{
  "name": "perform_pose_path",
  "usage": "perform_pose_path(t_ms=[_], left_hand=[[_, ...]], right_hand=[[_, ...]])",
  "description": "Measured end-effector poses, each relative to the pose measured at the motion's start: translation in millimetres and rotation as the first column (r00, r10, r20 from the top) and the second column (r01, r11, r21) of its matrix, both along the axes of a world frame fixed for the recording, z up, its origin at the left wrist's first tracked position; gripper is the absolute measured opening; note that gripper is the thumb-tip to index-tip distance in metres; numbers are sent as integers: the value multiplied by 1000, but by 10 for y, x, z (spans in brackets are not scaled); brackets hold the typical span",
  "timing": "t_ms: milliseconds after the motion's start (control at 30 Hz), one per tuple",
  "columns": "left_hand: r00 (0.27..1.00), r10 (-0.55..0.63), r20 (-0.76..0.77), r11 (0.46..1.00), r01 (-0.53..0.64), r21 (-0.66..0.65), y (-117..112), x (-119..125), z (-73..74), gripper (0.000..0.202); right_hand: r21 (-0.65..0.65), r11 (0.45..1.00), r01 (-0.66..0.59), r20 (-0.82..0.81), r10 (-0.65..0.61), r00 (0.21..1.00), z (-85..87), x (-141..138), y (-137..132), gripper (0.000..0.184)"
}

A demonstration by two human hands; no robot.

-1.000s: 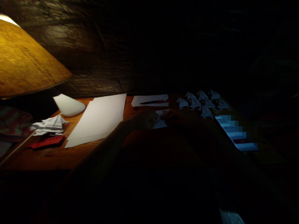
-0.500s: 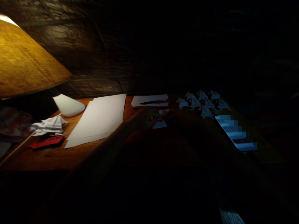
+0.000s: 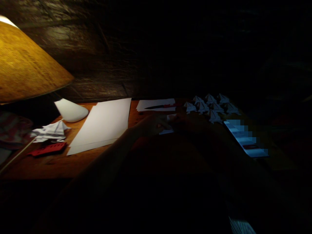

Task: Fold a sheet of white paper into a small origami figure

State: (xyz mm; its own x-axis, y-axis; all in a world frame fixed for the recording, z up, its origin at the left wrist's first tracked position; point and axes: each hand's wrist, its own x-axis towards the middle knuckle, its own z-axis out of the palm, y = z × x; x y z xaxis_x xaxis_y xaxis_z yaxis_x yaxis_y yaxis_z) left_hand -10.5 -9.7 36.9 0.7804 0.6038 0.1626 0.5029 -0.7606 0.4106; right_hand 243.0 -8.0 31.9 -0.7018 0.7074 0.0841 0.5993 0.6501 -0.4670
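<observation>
In the dim middle of the desk, a small folded piece of white paper [image 3: 166, 132] lies between my hands. My left hand [image 3: 153, 124] is closed on its left side, covering part of it. Deep in shadow, my right hand [image 3: 182, 123] closes on the paper's right edge; its fingers show only faintly. Just beyond the hands, a knife with a red and black handle [image 3: 168, 106] rests on a small stack of white paper [image 3: 156, 103]. Several folded paper figures [image 3: 214, 117] stand to the right of the knife.
A large stack of white sheets [image 3: 104, 123] lies left of my hands. Farther left are a lamp with a yellow shade [image 3: 29, 65], a crumpled-looking folded paper [image 3: 52, 131] and a red object [image 3: 48, 149]. A lit phone [image 3: 240, 138] lies at right on the wooden desk [image 3: 44, 167].
My left fingers have shifted slightly over the paper and cover more of its middle. The paper stays between both hands, and the other things have not moved.
</observation>
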Motion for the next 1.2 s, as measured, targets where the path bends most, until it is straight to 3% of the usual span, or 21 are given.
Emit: perform_pose_path(t_ms=[67, 200, 367, 467, 867, 1200], left_hand=[[1000, 1, -3, 1000, -1, -5, -9, 5, 7, 34], [1000, 2, 6, 1000, -2, -7, -9, 9, 1, 33], [998, -30, 50, 999, 30, 18, -1, 19, -13, 31], [996, -57, 62, 998, 55, 38, -1, 25, -5, 30], [993, -77, 87, 997, 76, 13, 62, -12, -113, 32], [996, -70, 59, 997, 69, 18, 2, 30, -21, 32]], right_hand=[[-9, 1000, -21, -1, 21, 1000, -6, -2, 9, 32], [54, 995, 85, 62, -88, 994, 6, 27, 4, 34], [40, 999, 31, 60, -33, 998, 50, 31, -21, 34], [45, 997, 62, 54, -65, 996, 47, 30, -20, 34], [-48, 994, 99, 43, -97, 994, 86, 60, -14, 57], [10, 997, 74, 69, -75, 995, 87, 69, -7, 62]])
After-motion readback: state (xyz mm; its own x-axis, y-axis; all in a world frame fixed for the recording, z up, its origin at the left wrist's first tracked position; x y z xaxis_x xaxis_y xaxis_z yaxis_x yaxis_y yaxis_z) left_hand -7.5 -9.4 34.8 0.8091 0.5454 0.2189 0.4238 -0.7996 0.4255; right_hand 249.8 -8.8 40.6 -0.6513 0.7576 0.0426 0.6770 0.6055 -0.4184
